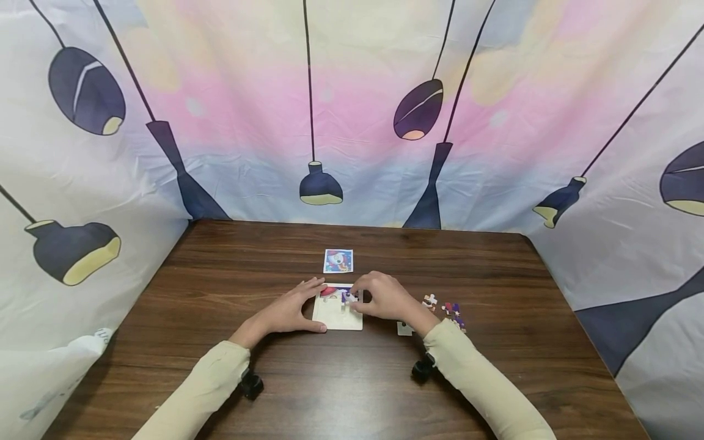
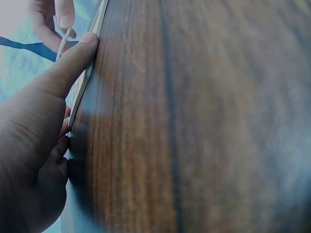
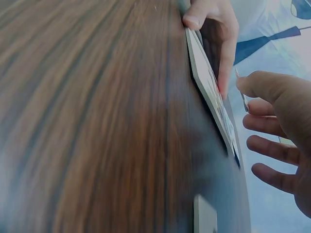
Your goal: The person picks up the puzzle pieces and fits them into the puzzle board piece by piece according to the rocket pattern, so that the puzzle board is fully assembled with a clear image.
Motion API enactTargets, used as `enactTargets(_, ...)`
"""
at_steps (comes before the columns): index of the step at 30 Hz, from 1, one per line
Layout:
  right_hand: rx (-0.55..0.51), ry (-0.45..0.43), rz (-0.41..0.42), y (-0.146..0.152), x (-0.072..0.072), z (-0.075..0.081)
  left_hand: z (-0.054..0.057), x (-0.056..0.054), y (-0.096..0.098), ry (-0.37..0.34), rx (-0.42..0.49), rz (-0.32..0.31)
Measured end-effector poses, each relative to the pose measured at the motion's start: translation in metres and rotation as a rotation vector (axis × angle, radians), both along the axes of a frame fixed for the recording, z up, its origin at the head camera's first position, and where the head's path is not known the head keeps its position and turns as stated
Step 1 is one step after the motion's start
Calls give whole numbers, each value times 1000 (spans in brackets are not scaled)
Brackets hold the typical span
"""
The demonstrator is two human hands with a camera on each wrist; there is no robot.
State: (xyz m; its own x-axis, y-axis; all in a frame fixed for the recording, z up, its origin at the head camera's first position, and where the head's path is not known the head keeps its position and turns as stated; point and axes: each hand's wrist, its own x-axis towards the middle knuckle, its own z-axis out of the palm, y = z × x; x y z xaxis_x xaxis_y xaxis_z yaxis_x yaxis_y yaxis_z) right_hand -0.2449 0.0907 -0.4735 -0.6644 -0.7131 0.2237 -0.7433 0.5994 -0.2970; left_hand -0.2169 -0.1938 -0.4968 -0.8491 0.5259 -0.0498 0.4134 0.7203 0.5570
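A pale square puzzle tray (image 1: 329,318) lies on the table, several coloured pieces along its far part in the head view. My left hand (image 1: 286,310) grips its left side, thumb at the near corner and fingers at the far one. Over the tray's right part, my right hand (image 1: 382,296) pinches a thin puzzle piece (image 3: 245,103) between thumb and index finger. In the right wrist view that piece is tilted edge-on above the tray, its other fingers loosely bent. The left wrist view shows my left thumb (image 2: 80,56) on the tray's edge.
A small picture card (image 1: 338,261) lies beyond the tray. Loose puzzle pieces (image 1: 430,300) are scattered to the right, partly behind the right forearm, with a pale piece (image 1: 404,329) nearer. Patterned cloth (image 1: 264,110) hangs round the brown table (image 1: 341,379).
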Motion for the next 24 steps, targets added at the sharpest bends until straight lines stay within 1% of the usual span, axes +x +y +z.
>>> enactTargets(7, 12, 23, 14, -22, 0, -2, 1, 1, 0, -1, -5, -1)
enactTargets(15, 8, 16, 29, -39, -2, -6, -1, 1, 0, 17, 14, -9)
enactTargets(20, 13, 52, 47, -45, -4, -10, 0, 1, 0, 21, 11, -11)
enactTargets(24, 30, 78, 43, -48, -4, -12, 1, 1, 0, 22, 9, -13)
